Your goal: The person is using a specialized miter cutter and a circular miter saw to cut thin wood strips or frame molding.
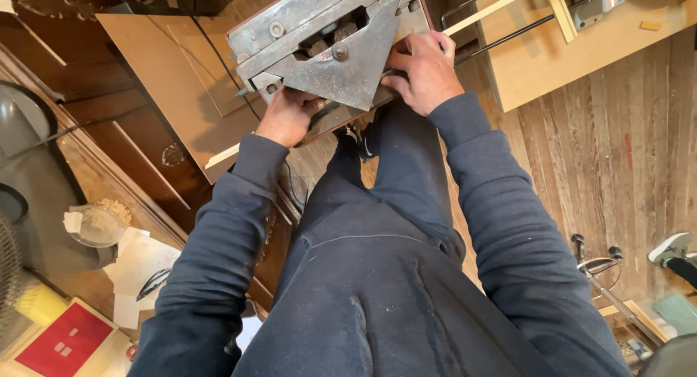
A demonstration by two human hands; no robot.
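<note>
Both hands grip a heavy grey metal machine (327,47), held out over the wooden floor (617,166) above the person's shoes. Left hand (289,116) is curled under its near lower edge, fingers hidden beneath. Right hand (425,68) is clamped over the right corner, fingers wrapped tight. Risks: it looks heavy, so a slip could drop it on the feet; the sharp triangular plate (348,65) could pinch the left hand

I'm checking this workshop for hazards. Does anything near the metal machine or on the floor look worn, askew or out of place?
The metal machine under the left hand and right hand is rusty and worn, its paint patchy. A black cable trails across the flat board beside it. Papers lie loosely strewn at lower left.
</note>
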